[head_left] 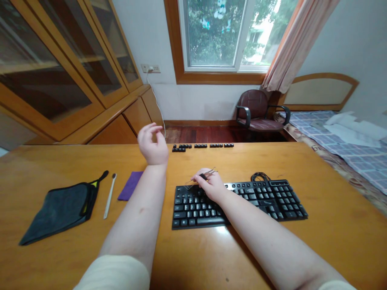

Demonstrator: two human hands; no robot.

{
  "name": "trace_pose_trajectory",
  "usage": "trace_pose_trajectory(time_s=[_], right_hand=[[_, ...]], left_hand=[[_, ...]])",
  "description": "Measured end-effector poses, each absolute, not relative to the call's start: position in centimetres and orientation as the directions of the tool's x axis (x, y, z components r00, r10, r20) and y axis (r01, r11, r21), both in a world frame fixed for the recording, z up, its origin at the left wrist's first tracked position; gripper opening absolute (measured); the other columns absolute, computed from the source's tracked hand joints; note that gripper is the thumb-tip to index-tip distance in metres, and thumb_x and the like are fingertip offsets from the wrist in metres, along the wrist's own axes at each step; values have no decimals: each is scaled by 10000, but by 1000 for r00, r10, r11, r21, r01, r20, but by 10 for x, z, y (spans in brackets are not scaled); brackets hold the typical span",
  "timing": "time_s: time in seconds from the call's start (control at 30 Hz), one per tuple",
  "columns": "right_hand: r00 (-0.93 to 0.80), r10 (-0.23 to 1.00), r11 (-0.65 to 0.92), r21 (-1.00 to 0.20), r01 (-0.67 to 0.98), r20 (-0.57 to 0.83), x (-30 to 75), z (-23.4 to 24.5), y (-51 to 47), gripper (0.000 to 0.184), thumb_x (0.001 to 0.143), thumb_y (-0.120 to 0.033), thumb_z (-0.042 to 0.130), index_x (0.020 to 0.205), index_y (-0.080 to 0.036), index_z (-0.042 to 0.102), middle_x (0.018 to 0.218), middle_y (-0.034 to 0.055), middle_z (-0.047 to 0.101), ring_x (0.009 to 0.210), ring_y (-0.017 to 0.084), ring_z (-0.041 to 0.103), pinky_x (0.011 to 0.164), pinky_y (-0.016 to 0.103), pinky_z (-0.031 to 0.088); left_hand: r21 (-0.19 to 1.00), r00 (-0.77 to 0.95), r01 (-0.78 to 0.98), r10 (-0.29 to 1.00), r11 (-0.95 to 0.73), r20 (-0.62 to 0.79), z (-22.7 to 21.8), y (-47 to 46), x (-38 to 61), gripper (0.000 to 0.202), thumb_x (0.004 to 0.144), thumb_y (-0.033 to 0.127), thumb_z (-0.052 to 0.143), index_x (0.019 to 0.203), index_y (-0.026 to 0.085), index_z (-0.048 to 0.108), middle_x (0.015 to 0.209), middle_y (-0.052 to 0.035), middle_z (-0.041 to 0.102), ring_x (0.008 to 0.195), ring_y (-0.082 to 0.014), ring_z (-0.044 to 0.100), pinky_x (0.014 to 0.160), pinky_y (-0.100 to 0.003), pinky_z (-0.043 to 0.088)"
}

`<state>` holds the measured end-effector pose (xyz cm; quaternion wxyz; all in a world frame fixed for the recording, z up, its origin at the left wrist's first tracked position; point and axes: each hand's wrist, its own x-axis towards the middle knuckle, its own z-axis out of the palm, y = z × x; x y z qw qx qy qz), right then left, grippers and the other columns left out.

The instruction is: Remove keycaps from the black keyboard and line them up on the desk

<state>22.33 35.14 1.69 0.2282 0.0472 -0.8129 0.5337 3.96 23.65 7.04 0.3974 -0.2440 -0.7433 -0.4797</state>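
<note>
A black keyboard (208,211) lies on the wooden table in front of me, and several places along its top row show bare stems without keycaps. My right hand (211,187) is over the upper left part of the keyboard, closed round a wire keycap puller (203,176) with a black handle. Wire ends stick out on both sides of the fingers. My left hand (153,146) is raised above the table's far left area, fingers curled and thumb apart, with nothing visible in it. Black keycaps (200,146) stand in short rows along the far table edge.
Left of my left arm lie a purple cloth (130,186), a toothbrush (110,196) and a dark grey cloth (60,209). The keyboard's coiled cable (260,176) sits behind it. Beyond the table are a cabinet (105,100), an office chair (256,108) and a bed (341,137).
</note>
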Motion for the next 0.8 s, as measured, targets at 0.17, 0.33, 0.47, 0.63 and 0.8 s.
trace_pose_trajectory(time_s=[0.17,0.33,0.47,0.63,0.8], right_hand=[[-904,205,463,-850,-249,376,222,16,352,288,894,-277,427,700,-157,602,622,15,562,676,140,572,689,256,442],[-904,267,401,-892,-211,334,219,8,352,270,913,-315,387,739,-174,537,647,1,543,556,115,533,598,244,425],[-903,308,343,-921,-186,298,219,4,352,189,925,-317,357,847,-194,477,619,-26,545,453,103,473,530,240,406],[-925,222,536,-831,-148,307,222,10,353,173,888,-323,459,799,-188,521,673,2,593,608,132,547,626,247,416],[-934,186,632,-765,-123,304,222,14,352,172,896,-300,449,821,-181,547,707,19,614,687,145,565,668,250,409]], left_hand=[[607,-605,783,-60,135,794,109,211,101,165,872,217,424,972,197,554,1007,-21,592,994,-146,566,923,-320,438],[689,-730,673,394,269,558,62,188,155,162,859,279,483,923,186,598,926,-34,629,893,-167,592,847,-319,464],[592,-645,723,657,357,390,23,181,164,158,862,291,470,834,185,583,878,-41,623,893,-189,574,843,-344,455],[580,-619,724,725,374,304,4,186,157,187,821,315,543,960,197,582,1005,-50,627,996,-206,551,911,-374,429],[563,-521,764,817,315,249,2,189,165,321,800,344,577,1098,223,566,1125,-53,613,1069,-221,528,977,-410,379]])
